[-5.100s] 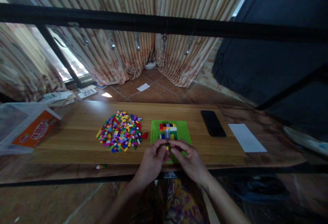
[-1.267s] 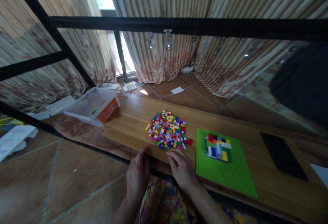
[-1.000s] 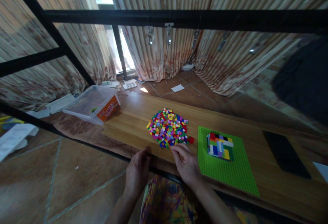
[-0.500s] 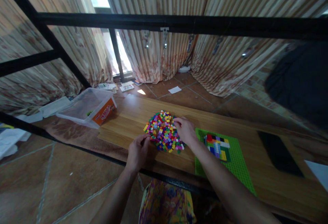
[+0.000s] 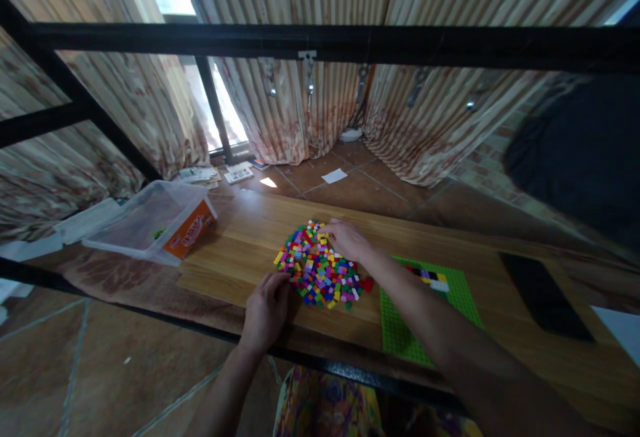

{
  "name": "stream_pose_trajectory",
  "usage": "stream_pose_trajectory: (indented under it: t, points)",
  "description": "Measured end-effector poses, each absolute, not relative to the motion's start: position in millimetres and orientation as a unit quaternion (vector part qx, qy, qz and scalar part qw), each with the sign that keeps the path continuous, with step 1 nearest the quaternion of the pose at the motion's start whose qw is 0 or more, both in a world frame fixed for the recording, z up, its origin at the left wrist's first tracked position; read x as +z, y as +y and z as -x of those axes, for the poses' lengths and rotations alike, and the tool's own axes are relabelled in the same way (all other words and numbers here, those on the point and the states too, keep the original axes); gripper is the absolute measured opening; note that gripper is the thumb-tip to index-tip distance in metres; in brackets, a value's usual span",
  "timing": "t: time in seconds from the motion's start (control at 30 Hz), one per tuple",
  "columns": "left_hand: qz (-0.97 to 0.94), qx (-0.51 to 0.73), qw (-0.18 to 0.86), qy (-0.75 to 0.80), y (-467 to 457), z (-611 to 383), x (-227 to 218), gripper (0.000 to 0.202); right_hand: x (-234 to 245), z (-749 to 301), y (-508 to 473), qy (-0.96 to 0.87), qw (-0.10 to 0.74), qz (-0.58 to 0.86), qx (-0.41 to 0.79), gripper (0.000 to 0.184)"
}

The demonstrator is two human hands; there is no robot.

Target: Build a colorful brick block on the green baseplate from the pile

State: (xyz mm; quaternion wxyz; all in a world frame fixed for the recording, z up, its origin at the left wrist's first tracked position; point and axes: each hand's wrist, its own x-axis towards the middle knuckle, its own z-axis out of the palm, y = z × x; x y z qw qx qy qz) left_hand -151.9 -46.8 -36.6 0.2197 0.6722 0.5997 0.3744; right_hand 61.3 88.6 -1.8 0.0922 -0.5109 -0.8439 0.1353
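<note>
A heap of small, many-coloured building bricks (image 5: 320,274) is spread on the wooden board in front of me. My left hand (image 5: 267,310) rests at the heap's near left edge, its thumb and fingers pinched together; whatever is between them is too small to name. Over the heap's far right side, my right hand (image 5: 346,238) reaches in with curled fingers, and its fingertips are partly hidden among the bricks. Under my right forearm lies a green studded baseplate (image 5: 463,294). A cluster of attached bricks (image 5: 437,282) on it is mostly covered by the arm.
A clear plastic box (image 5: 145,220) with an orange label stands at the board's left end, a little green inside. A flat black object (image 5: 545,297) lies at the right on the wooden board (image 5: 240,224). A black metal bar (image 5: 320,44) crosses ahead, before curtains (image 5: 320,110).
My right hand has moved left and farther over the heap, and its forearm now covers more of the attached bricks. My left hand stays pinched at the near edge. The view has shifted slightly.
</note>
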Motion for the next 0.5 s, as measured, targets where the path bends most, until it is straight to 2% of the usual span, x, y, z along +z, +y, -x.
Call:
stream_pose_trajectory:
  t: [0.2, 0.4, 0.5]
  points:
    - [-0.658, 0.403, 0.249, 0.586, -51, 152, -28, 0.019, 1, -54, 98, -0.860, 0.026, 0.493, 0.128, 0.040]
    - [-0.682, 0.465, 0.256, 0.503, -71, 138, 54, 0.020, 2, -54, 94, -0.866, 0.032, 0.487, 0.110, 0.031]
    - [-0.700, 0.465, 0.256, 0.478, -117, 140, 58, 0.025, 5, -54, 89, -0.863, 0.027, 0.493, 0.110, 0.026]
